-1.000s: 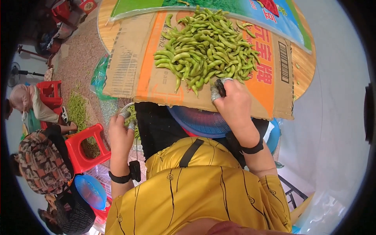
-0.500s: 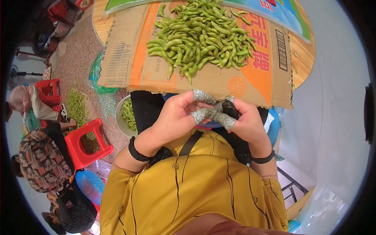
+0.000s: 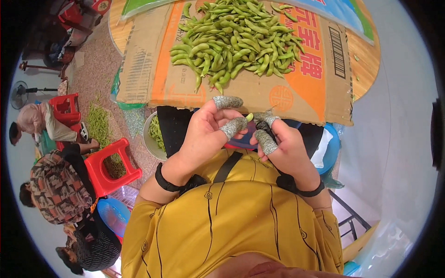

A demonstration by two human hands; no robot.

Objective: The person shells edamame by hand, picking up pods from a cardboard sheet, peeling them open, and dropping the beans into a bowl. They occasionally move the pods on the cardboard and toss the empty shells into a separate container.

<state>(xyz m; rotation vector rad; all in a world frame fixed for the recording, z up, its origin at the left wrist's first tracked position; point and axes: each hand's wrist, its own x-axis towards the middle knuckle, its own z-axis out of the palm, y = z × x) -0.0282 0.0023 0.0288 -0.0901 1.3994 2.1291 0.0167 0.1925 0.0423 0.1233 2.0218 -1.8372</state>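
My left hand [image 3: 204, 132] pinches a green soybean pod [image 3: 250, 117], whose end shows past the thumb. Grey woven tape wraps the thumb and forefinger of both hands. Just to the right, my right hand [image 3: 293, 147] is closed, with something small and black [image 3: 264, 127] between its taped thumb and forefinger; its kind is not clear. A small gap separates the two hands. Beyond them, a heap of soybean pods [image 3: 236, 41] lies on a flattened cardboard box [image 3: 139, 78] on the wooden table [image 3: 364, 69].
Below the cardboard, a blue basin [image 3: 330, 153] shows at right and a bowl of green pods [image 3: 157, 132] at left. Red stools [image 3: 111, 169], loose pods on the floor [image 3: 98, 123] and several people are further left. A fan [image 3: 21, 95] stands behind.
My hands have drawn apart from near contact, the left lifting slightly away. The pod's green end has come into sight at the left fingertips. The whole view has shifted a little.
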